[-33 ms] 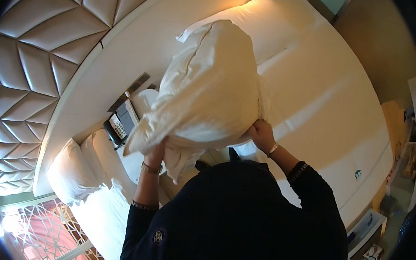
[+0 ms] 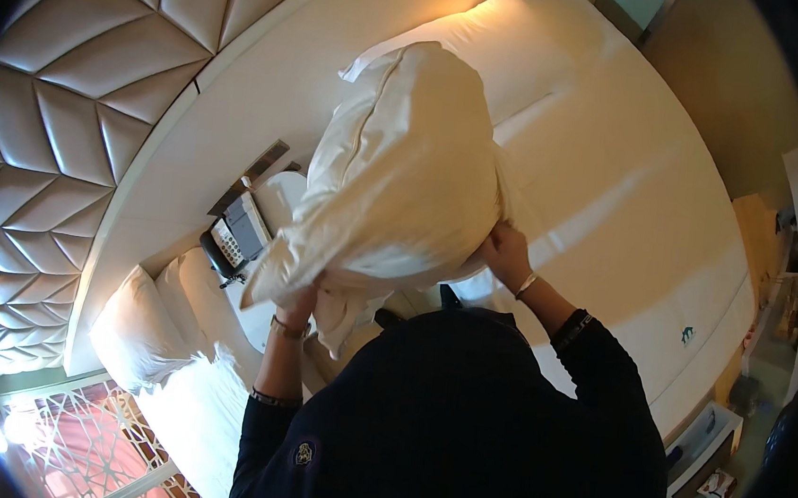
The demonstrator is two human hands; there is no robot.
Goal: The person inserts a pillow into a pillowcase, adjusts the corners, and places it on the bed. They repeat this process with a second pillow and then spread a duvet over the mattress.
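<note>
Head view: holding up a white pillow (image 2: 417, 156) at 12 o'clock, just above centre, tilted, with loose cloth drooping toward 8 o'clock. Gripping its lower edge at 3 o'clock with the right hand (image 2: 510, 256), fingers curled in on the cloth. Reaching up under the drooping cloth at 8 o'clock with the left hand (image 2: 297, 302), touching it; cannot tell how far those fingers close, being covered. Leaning beside a bed (image 2: 631, 203) spread from 1 to 4 o'clock, with a flat pillow (image 2: 522, 32) on it at 1 o'clock. Also visible: at 9 o'clock, a phone (image 2: 227, 243); at 10, a padded wall (image 2: 82, 79); between 7 and 8, a second bed (image 2: 200, 402).
</note>
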